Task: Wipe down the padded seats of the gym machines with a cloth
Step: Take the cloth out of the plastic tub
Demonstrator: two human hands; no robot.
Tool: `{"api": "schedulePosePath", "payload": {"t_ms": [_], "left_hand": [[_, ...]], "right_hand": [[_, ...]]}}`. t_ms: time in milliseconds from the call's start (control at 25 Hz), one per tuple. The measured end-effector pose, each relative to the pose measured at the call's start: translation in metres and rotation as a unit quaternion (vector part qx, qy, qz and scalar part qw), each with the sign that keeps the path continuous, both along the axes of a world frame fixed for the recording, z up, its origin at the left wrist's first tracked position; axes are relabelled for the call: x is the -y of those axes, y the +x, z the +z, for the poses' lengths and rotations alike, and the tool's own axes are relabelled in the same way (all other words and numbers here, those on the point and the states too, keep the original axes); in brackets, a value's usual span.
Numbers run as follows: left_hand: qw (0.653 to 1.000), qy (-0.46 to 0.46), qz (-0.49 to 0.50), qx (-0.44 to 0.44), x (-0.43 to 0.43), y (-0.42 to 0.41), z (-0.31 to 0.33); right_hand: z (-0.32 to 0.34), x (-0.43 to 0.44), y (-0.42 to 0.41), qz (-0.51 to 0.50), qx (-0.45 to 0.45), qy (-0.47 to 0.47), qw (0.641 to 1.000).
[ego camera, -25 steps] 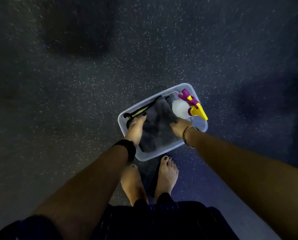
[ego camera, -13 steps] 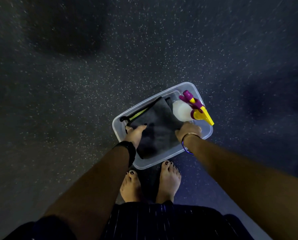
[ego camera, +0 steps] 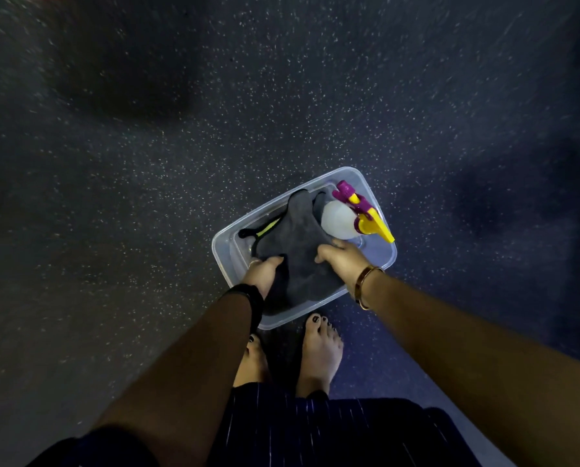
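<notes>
left grip, right grip hold one cloth beside one bottle.

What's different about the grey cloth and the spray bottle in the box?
The cloth is dark grey and bunched into folds; the spray bottle is pale with a purple and yellow top. The left hand and right hand both grip the cloth; neither holds the spray bottle. The cloth covers most of the box; the spray bottle sits at one end. Both are in the clear box.
</notes>
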State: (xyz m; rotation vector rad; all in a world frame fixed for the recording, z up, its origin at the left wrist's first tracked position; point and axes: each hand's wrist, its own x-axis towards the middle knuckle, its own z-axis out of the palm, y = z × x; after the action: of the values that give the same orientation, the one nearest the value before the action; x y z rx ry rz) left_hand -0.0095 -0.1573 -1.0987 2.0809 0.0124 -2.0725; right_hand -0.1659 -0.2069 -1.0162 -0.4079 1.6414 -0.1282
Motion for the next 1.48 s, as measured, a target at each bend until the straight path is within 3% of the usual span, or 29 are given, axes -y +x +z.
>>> {"api": "schedulePosePath", "payload": {"t_ms": [120,200,320,440,720,1040,1160,1240,1480], "left_hand": [[1.0,-0.01,-0.013,-0.005,0.011,0.0,0.039],[0.998,-0.005,0.011,-0.06,0.015,0.0,0.069],[0.99,0.0,0.057,-0.131,0.015,0.006,0.11],[0.995,-0.013,0.021,-0.101,0.018,0.016,0.142],[0.988,-0.124,0.051,0.078,0.042,0.042,0.236],[0.955,-0.273,-0.004,0.115,0.089,0.063,0.376],[0.944,-0.312,-0.022,0.109,0.104,0.07,0.415],[0.933,-0.341,-0.021,0.11,0.115,0.073,0.451],[0.879,-0.454,-0.031,0.142,0.151,0.09,0.592]], "right_hand": [[0.028,0.004,0.006,-0.148,0.094,0.053,0.983],[0.047,0.006,0.005,-0.208,0.153,0.061,0.964],[0.079,0.005,0.001,-0.245,0.221,0.034,0.943],[0.111,0.006,-0.001,-0.261,0.23,0.005,0.937],[0.199,0.022,0.005,-0.176,0.16,-0.083,0.968],[0.333,0.066,0.001,-0.076,0.151,-0.141,0.976],[0.373,0.086,0.007,-0.039,0.077,-0.158,0.984],[0.406,0.098,0.017,0.018,-0.008,-0.205,0.979],[0.53,0.12,0.051,0.065,-0.097,-0.346,0.931]]}}
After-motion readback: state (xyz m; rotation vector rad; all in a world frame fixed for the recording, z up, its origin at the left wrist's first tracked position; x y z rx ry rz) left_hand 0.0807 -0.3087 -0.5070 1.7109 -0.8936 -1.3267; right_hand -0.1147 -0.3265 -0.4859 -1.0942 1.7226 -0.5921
